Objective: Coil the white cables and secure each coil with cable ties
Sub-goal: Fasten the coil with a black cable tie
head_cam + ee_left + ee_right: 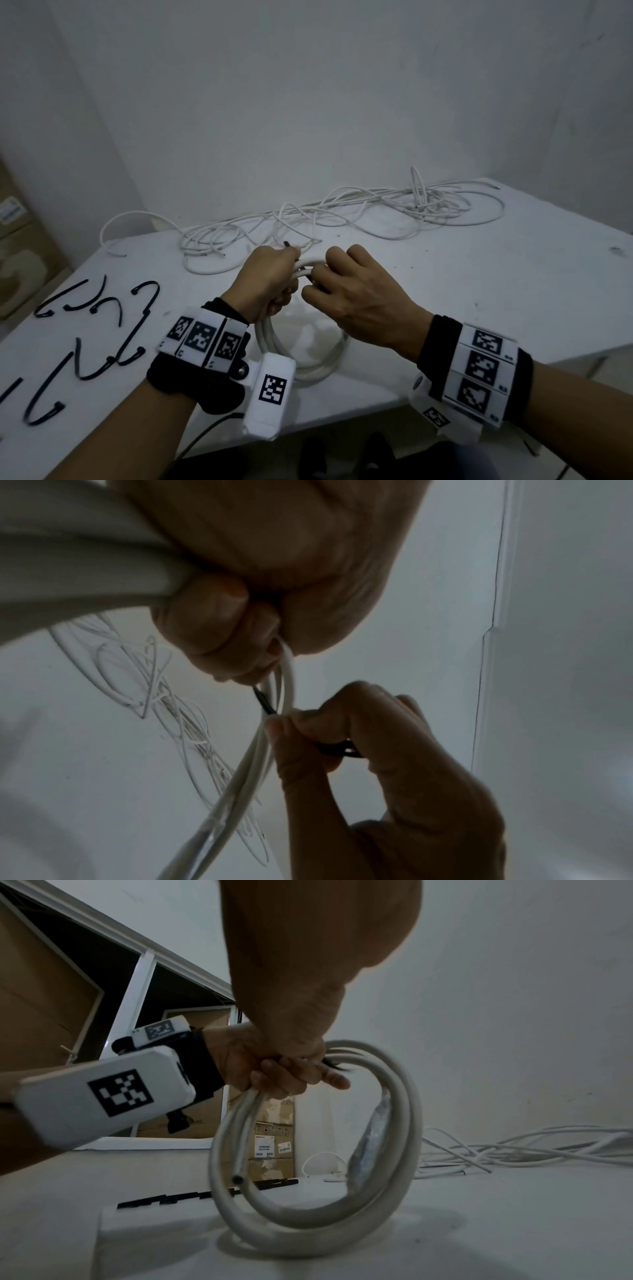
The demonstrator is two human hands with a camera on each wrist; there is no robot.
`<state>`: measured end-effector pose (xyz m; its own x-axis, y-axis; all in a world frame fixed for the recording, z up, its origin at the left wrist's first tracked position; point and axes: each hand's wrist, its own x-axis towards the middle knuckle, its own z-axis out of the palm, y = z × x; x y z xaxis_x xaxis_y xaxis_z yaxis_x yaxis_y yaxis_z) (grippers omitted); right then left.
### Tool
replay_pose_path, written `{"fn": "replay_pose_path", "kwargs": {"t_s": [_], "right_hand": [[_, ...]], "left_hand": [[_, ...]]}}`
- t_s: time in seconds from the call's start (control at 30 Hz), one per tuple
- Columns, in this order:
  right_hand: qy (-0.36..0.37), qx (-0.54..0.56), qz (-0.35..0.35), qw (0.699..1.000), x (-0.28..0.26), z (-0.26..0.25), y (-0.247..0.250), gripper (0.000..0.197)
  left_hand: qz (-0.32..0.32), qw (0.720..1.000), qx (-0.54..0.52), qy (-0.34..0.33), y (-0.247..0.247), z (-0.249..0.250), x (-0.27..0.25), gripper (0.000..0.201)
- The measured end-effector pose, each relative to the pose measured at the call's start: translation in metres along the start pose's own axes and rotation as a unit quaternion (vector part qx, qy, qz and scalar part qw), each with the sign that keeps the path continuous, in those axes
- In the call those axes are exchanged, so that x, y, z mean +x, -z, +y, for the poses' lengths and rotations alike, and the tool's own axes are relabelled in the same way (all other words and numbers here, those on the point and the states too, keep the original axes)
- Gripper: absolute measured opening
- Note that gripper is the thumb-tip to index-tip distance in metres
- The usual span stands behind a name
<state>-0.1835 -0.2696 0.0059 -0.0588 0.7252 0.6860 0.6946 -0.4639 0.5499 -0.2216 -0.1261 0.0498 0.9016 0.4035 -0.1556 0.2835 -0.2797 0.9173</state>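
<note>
- Left hand (270,277) is curled in a fist round the top of a coil of white cable (318,368), gripping the bunched strands; the left wrist view shows its fingers (205,620) wrapped tight over the strands, with a thin black strip coming out just below them.
- Black cable ties (102,329) lie loose and scattered on the left part of the white surface (496,291), well apart from both hands; some are bent into hooks and curves.
- Standing upright on edge, the coil rests its lower rim on the surface near the front edge, its top held up between the two hands. The right wrist view shows several loops lying side by side and one cut cable end (237,1179) pointing down inside the ring.
- Right hand (359,294) sits just beside the left at the top of the coil, fingers bent, pinching a black cable tie (339,749) against the strands; from the left wrist view the thumb and forefinger tips press on the cable where the black strip meets it.
- Behind the hands a long tangle of loose white cables (342,212) stretches along the back of the surface by the wall, running from the left rear edge to the far right corner.
- Cardboard boxes (270,1139) stand off the surface to the left.
</note>
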Motion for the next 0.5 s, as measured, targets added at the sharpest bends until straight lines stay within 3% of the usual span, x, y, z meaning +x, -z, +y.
{"fn": "replay_pose_path", "kwargs": {"t_s": [0.2, 0.27, 0.3, 0.37, 0.43, 0.5], "right_hand": [[-0.095, 0.144, -0.011, 0.985, -0.005, -0.002, 0.002, 0.014], [-0.156, 0.228, -0.043, 0.96, -0.004, -0.001, 0.006, 0.009], [-0.219, 0.293, -0.059, 0.929, -0.003, -0.001, 0.009, 0.007], [-0.353, 0.428, -0.071, 0.829, -0.001, 0.001, 0.014, 0.005], [-0.444, 0.578, -0.053, 0.682, 0.002, 0.003, 0.02, 0.011], [-0.5, 0.685, 0.009, 0.53, 0.006, 0.002, 0.024, 0.02]], "left_hand": [[-0.019, 0.994, -0.025, -0.106, 0.0, -0.007, -0.002, 0.017], [-0.013, 0.992, -0.022, -0.122, 0.001, -0.009, -0.002, 0.015], [-0.007, 0.991, -0.019, -0.132, 0.001, -0.01, -0.002, 0.014], [0.012, 0.988, -0.016, -0.155, 0.001, -0.012, -0.003, 0.013], [0.034, 0.983, -0.014, -0.178, 0.0, -0.015, -0.003, 0.012], [0.049, 0.979, -0.009, -0.199, -0.001, -0.016, -0.002, 0.011]]}}
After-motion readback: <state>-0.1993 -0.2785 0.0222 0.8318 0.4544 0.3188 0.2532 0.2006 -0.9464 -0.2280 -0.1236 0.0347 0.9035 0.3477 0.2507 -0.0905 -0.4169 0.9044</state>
